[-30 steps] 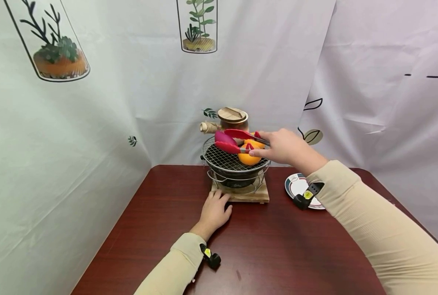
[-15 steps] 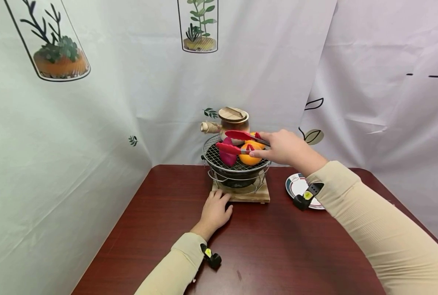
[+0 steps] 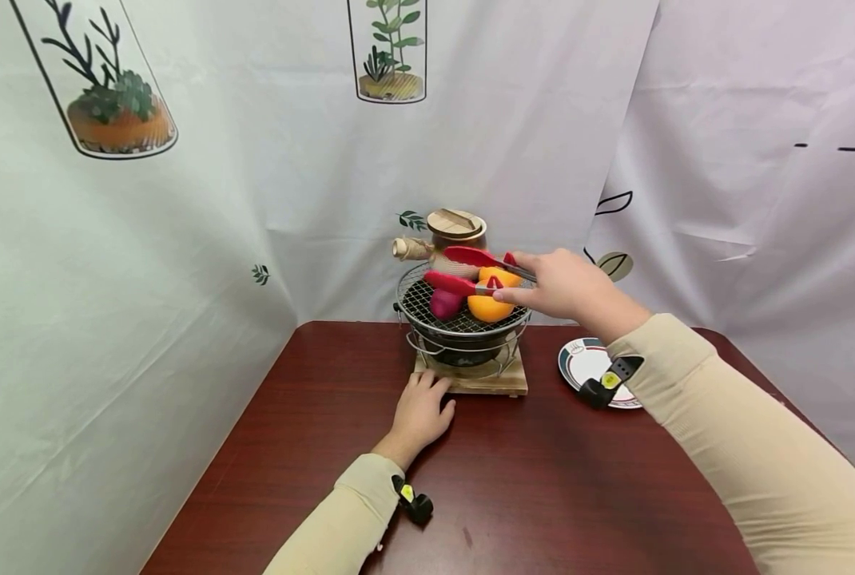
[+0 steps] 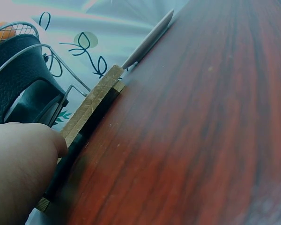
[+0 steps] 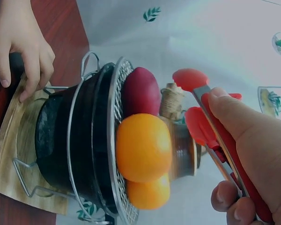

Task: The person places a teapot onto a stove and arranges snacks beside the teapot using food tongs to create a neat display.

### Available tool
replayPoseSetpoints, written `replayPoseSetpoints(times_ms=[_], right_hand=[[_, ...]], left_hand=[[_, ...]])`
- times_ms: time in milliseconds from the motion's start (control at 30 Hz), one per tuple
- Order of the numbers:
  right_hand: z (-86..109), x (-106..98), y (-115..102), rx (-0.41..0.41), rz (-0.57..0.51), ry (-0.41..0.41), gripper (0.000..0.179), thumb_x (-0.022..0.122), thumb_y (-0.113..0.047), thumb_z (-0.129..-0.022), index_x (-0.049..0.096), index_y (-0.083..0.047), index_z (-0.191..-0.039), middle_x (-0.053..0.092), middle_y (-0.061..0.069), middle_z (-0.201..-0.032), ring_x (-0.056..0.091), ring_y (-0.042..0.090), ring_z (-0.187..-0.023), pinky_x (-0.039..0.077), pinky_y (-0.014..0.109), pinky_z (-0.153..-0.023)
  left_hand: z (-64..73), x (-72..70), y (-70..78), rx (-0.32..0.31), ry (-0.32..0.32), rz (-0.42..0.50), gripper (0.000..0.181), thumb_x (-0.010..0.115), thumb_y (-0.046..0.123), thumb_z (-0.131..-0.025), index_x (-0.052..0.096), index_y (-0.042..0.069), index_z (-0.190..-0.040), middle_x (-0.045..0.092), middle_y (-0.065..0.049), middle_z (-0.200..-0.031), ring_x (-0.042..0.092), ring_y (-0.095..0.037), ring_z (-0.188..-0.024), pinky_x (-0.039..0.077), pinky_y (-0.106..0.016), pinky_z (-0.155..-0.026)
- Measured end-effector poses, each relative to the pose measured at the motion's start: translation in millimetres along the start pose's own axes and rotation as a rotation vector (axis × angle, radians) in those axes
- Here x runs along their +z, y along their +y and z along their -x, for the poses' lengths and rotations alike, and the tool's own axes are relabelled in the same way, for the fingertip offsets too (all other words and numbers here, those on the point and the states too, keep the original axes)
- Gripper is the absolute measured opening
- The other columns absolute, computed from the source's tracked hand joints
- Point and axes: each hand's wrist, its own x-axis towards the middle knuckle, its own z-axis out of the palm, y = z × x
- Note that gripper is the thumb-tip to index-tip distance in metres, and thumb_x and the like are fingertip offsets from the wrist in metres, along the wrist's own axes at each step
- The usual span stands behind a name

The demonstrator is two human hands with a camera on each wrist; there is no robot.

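Observation:
My right hand (image 3: 571, 286) grips red-tipped tongs (image 3: 452, 283), held above the round grill (image 3: 419, 303). Their two tips are spread, and nothing is between them. On the wire mesh lies a smooth purple oval fruit (image 5: 140, 91), its kind unclear. Beside it are two oranges, a nearer one (image 5: 144, 147) and another (image 5: 149, 192) partly hidden behind it. My left hand (image 3: 419, 411) rests with relaxed fingers at the front left edge of the wooden board (image 3: 488, 383) under the grill. In the left wrist view, part of that hand (image 4: 23, 164) covers some of the board's edge.
Behind the grill stands a lidded pot (image 3: 456, 228) with a rope-wrapped handle (image 3: 411, 248) pointing left. A white, dark-rimmed plate (image 3: 584, 363) lies to the right, partly under my right forearm. Printed cloth hangs behind the dark red table (image 3: 312, 407).
The tongs released the purple fruit, which now lies on the mesh left of the oranges. The tongs then rose slightly and shifted right. My left hand has stayed still.

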Motion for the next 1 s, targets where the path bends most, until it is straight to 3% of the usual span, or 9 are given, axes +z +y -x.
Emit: replayPoseSetpoints(times_ms=[233, 333, 600, 800, 1000], right_hand=[[18.6, -16, 26, 0.046, -0.016, 0.050, 0.093, 0.054, -0.076, -0.087, 0.042, -0.015, -0.155, 0.061, 0.030, -0.131, 0.061, 0.044, -0.110, 0.050, 0.055, -0.083], [27.5, -20, 46, 0.073, -0.016, 0.082, 0.097, 0.053, -0.079, -0.085, 0.041, -0.014, -0.156, 0.061, 0.033, -0.127, 0.060, 0.046, -0.106, 0.049, 0.056, -0.081], [56.9, -23, 105, 0.202, -0.003, 0.084, 0.101, 0.050, -0.081, -0.085, 0.037, -0.010, -0.156, 0.054, 0.035, -0.133, 0.052, 0.053, -0.114, 0.045, 0.064, -0.084], [76.6, -15, 146, 0.303, -0.006, 0.054, 0.107, 0.049, -0.084, -0.083, 0.031, -0.009, -0.158, 0.046, 0.041, -0.137, 0.046, 0.058, -0.116, 0.043, 0.069, -0.081], [97.3, 6, 188, 0.388, -0.025, 0.038, 0.116, 0.051, -0.085, -0.081, 0.025, -0.002, -0.158, 0.046, 0.044, -0.128, 0.044, 0.058, -0.105, 0.044, 0.061, -0.068]], left_hand=[[-0.4, -0.5, 1.1, -0.005, -0.007, 0.008, 0.028, 0.074, 0.021, -0.087, 0.072, 0.015, -0.114, 0.062, -0.009, -0.117, 0.055, -0.036, -0.107, 0.048, -0.047, -0.094], [-0.7, -0.3, 1.0, 0.001, 0.011, 0.007, 0.027, 0.074, 0.020, -0.086, 0.072, 0.015, -0.112, 0.062, -0.010, -0.115, 0.055, -0.036, -0.105, 0.049, -0.048, -0.092], [-1.3, 0.8, 0.4, 0.008, 0.021, 0.007, 0.026, 0.075, 0.020, -0.086, 0.072, 0.014, -0.111, 0.062, -0.010, -0.113, 0.055, -0.035, -0.104, 0.049, -0.048, -0.090], [-2.4, 0.4, -0.2, 0.002, 0.004, 0.011, 0.027, 0.073, 0.020, -0.087, 0.072, 0.014, -0.113, 0.062, -0.010, -0.115, 0.054, -0.036, -0.106, 0.049, -0.048, -0.092], [-2.1, 0.4, 0.7, -0.002, 0.012, 0.014, 0.027, 0.073, 0.021, -0.087, 0.072, 0.015, -0.113, 0.062, -0.009, -0.114, 0.054, -0.035, -0.104, 0.049, -0.047, -0.092]])
